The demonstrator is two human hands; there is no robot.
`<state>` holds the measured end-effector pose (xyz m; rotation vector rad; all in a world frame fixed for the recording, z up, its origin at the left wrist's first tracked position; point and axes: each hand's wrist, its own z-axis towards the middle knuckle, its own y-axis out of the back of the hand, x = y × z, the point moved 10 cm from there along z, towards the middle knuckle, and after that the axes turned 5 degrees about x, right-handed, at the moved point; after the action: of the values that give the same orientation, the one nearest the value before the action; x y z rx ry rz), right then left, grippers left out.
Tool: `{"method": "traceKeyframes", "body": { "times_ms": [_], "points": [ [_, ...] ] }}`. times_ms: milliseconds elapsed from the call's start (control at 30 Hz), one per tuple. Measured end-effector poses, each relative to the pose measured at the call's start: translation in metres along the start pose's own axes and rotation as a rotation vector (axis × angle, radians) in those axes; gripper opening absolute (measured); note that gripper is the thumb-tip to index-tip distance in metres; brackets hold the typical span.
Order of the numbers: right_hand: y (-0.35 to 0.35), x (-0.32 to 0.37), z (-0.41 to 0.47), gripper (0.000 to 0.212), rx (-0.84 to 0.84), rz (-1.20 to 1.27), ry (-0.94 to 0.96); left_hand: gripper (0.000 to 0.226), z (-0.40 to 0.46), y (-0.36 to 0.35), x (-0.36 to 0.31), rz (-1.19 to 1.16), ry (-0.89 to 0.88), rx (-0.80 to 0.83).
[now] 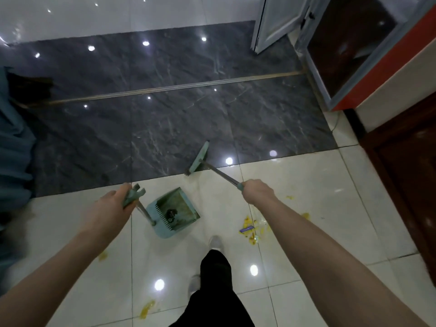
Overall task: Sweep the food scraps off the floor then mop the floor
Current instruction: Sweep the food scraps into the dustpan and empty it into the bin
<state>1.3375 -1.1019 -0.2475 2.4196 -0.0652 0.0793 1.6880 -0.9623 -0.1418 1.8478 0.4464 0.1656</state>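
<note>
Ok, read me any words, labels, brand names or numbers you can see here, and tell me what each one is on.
None can be read.
Purple wrapper among the yellow scraps on the white tiles: any print is too small and blurred.
Dustpan, held by the left hand: no visible marking.
Broom, held by the right hand: no visible marking.

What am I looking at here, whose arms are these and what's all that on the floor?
This is one picture from a camera worn on a person's head, looking down at their own arms. The left hand holds the handle of a green dustpan standing on the pale floor tiles. The right hand holds a matching broom, its head at the edge of the dark tiles. Yellow food scraps lie scattered by the person's feet, not yet swept.
</note>
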Motion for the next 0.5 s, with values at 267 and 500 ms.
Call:
{"method": "traceKeyframes", "body": {
  "times_ms": [267,500],
  "points": [
    [-0.005,-0.102,-0.015,0.040,0.073,-0.014,-0.113,0.025,0.062,0.030,-0.076,0.189,-0.181,0.012],
    [-0.033,-0.201,-0.067,0.039,0.066,0.257,-0.347,0.027,0.105,0.030,-0.170,0.215,-0.491,0.016]
  ]
}}
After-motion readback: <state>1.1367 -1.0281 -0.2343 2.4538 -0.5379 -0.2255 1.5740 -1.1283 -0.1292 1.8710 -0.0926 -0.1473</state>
